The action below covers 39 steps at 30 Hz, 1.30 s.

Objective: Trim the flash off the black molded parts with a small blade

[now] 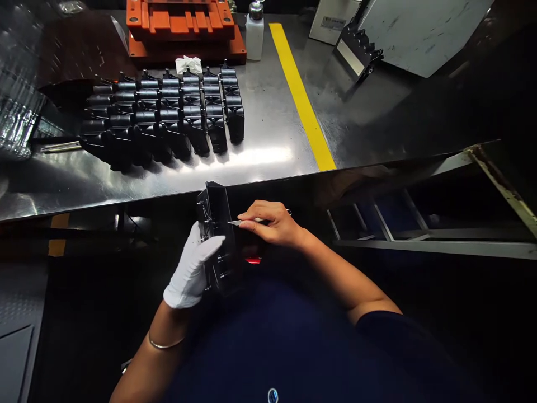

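My left hand (193,266), in a white glove, is closed round a black plastic part (218,210) held in front of the bench edge. The part is a long, hollow moulding with small pegs along its left side. My bare right hand (268,221) pinches a knife (235,223) with a thin pointed blade. Its tip points left, at the right side of the part; whether it touches cannot be made out. Several similar black parts (168,115) stand in rows on the metal bench (268,140).
An orange fixture (180,22) stands behind the rows, with a white pump bottle (254,33) beside it. Yellow tape (300,92) crosses the bench. Another black part (356,53) leans near a white box (333,19) at the back right. Clear plastic wrap (19,106) lies at the left.
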{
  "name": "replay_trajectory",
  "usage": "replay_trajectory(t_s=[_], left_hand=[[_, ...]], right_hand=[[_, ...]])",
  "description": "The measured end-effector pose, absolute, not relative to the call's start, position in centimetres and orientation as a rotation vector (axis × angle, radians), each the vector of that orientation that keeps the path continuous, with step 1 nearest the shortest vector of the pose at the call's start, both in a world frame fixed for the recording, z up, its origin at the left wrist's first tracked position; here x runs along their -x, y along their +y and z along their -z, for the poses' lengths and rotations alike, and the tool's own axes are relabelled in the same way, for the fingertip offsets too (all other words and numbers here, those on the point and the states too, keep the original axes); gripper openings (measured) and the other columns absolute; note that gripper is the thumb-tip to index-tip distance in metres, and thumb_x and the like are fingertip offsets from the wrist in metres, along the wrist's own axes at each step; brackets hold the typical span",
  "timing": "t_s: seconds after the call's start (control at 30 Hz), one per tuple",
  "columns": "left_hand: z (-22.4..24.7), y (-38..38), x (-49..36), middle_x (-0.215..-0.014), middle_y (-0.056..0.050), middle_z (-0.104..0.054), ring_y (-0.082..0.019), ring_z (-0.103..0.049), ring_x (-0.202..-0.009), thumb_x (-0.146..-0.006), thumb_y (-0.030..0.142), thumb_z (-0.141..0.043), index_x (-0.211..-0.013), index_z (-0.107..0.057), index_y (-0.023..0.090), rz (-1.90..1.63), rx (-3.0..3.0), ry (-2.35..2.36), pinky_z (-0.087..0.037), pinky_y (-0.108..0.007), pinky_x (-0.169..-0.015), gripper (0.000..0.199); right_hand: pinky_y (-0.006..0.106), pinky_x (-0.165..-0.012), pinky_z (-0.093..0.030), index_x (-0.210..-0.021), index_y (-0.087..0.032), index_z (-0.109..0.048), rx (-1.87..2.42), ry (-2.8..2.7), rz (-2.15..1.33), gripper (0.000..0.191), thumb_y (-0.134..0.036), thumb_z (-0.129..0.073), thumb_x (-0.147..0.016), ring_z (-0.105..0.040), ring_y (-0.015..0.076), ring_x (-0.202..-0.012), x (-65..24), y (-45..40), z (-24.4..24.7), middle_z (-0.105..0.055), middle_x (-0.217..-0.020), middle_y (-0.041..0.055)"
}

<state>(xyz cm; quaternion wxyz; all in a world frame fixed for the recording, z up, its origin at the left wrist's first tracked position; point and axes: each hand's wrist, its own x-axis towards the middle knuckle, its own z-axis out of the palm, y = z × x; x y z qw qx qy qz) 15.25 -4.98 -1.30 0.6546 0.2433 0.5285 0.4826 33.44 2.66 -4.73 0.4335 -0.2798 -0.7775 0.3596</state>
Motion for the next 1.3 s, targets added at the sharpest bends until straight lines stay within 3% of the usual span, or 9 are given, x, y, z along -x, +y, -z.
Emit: replay_trajectory(t_s=[0.13,0.27,0.43,0.5,0.83,0.93,1.17,1.3], left_hand=[[1.1,-5.2,-14.8,-0.105,-0.002,-0.065,-0.02,-0.061,-0.095,-0.073,0.034,-0.074,-0.113,-0.06,0.022,-0.982,-0.632,1.195,-0.05,-0.03,-0.082,0.044],[1.0,-5.7,-14.3,-0.105,-0.004,-0.067,-0.022,-0.061,-0.093,-0.07,0.034,-0.077,-0.115,-0.063,0.023,-0.844,-0.681,1.083,-0.05,-0.033,-0.082,0.049],[1.2,-6.1,-13.2,-0.085,-0.006,-0.066,-0.015,-0.057,-0.058,-0.07,0.041,-0.074,-0.104,-0.068,0.024,-0.732,-0.429,0.872,-0.047,-0.028,-0.051,0.039],[1.3,-6.1,-12.7,-0.083,-0.006,-0.066,-0.014,-0.055,-0.055,-0.068,0.041,-0.076,-0.101,-0.07,0.024,-0.687,-0.351,0.854,-0.044,-0.025,-0.046,0.038],[2.0,-5.9,-12.0,-0.09,-0.009,-0.071,-0.024,-0.064,-0.082,-0.07,0.04,-0.074,-0.103,-0.074,0.024,-0.561,-0.576,0.828,-0.051,-0.034,-0.07,0.037],[2.7,-6.1,-11.8,-0.087,-0.009,-0.071,-0.025,-0.065,-0.078,-0.067,0.039,-0.074,-0.098,-0.075,0.023,-0.486,-0.527,0.785,-0.051,-0.036,-0.069,0.035],[3.5,-6.5,-12.5,-0.074,-0.009,-0.065,-0.015,-0.052,-0.043,-0.073,0.054,-0.064,-0.104,-0.073,0.019,-0.434,-0.262,0.731,-0.041,-0.029,-0.038,0.047],[2.5,-5.7,-13.4,-0.073,-0.006,-0.064,-0.014,-0.055,-0.051,-0.075,0.049,-0.07,-0.106,-0.073,0.022,-0.578,-0.377,0.852,-0.046,-0.026,-0.045,0.041]], right_hand=[[0.024,-0.066,-0.053,-0.085,-0.018,-0.074,0.825,-1.91,-0.855,0.016,-0.031,-0.066,-0.086,-0.066,0.0119,-0.069,-33.6,4.3,5.0,-0.074,-0.079,0.0048],[0.026,-0.07,-0.054,-0.082,-0.018,-0.074,0.928,-1.875,-0.759,0.015,-0.03,-0.066,-0.085,-0.069,0.0143,-0.074,-34.5,5.8,4.9,-0.076,-0.082,0.0058],[0.026,-0.067,-0.053,-0.086,-0.02,-0.074,0.822,-2.015,-0.812,0.015,-0.031,-0.064,-0.087,-0.067,0.0136,-0.071,-36.2,5.6,2.9,-0.074,-0.08,0.0046],[0.025,-0.065,-0.052,-0.089,-0.019,-0.073,0.73,-2.155,-0.853,0.018,-0.033,-0.062,-0.089,-0.065,0.0132,-0.071,-36.9,5.4,1.8,-0.072,-0.079,0.0046],[0.021,-0.061,-0.045,-0.094,-0.02,-0.075,0.5,-2.661,-0.882,0.022,-0.037,-0.062,-0.09,-0.063,0.011,-0.07,-38.4,7.0,-1.3,-0.068,-0.079,0.0026],[0.021,-0.063,-0.046,-0.093,-0.023,-0.076,0.478,-2.628,-0.904,0.02,-0.038,-0.063,-0.089,-0.064,0.0118,-0.074,-38.4,7.3,-1.0,-0.068,-0.079,0.0024],[0.025,-0.068,-0.053,-0.09,-0.022,-0.075,0.656,-2.145,-1.011,0.023,-0.041,-0.062,-0.089,-0.065,0.013,-0.075,-36.8,5.8,1.9,-0.071,-0.083,0.0044],[0.024,-0.069,-0.054,-0.085,-0.019,-0.072,0.956,-1.85,-0.901,0.025,-0.034,-0.055,-0.093,-0.067,0.0123,-0.073,-35.2,3.7,3.0,-0.074,-0.082,0.004]])
